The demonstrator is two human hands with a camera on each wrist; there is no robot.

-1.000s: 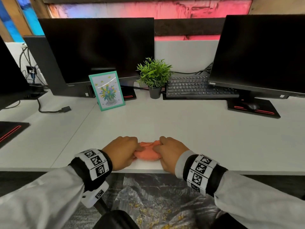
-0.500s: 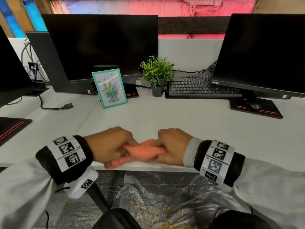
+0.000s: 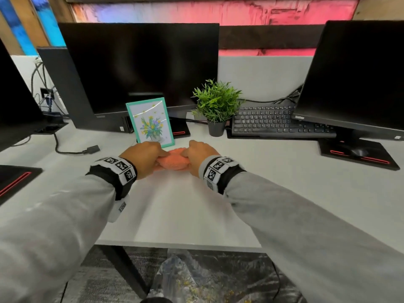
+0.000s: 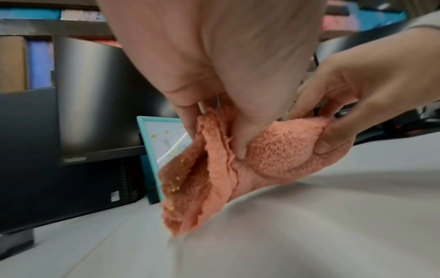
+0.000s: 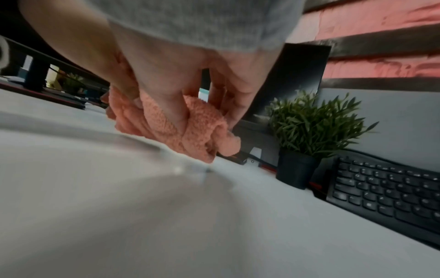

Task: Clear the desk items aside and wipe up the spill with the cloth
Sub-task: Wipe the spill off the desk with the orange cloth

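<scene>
The bunched orange cloth is gripped at its two ends by the left hand and right hand, fingers curled round it, on the desk just before the framed picture.

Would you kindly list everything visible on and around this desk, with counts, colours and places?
Fuzzy orange cloth: one, bunched between both hands, mid-desk; yellow crumbs on one fold.
Teal-framed flower picture: one, upright behind the hands.
Small green plant in a black pot: one, right of the picture.
Black keyboard: one, right of the plant.
Black monitors: at least three, along the back and left edge.
Loose black cable: one, left side of the desk.
White desk: one.
Left hand: grips the cloth's left end.
Right hand: grips its right end.
Grey sleeves: two, with tagged wristbands.
</scene>
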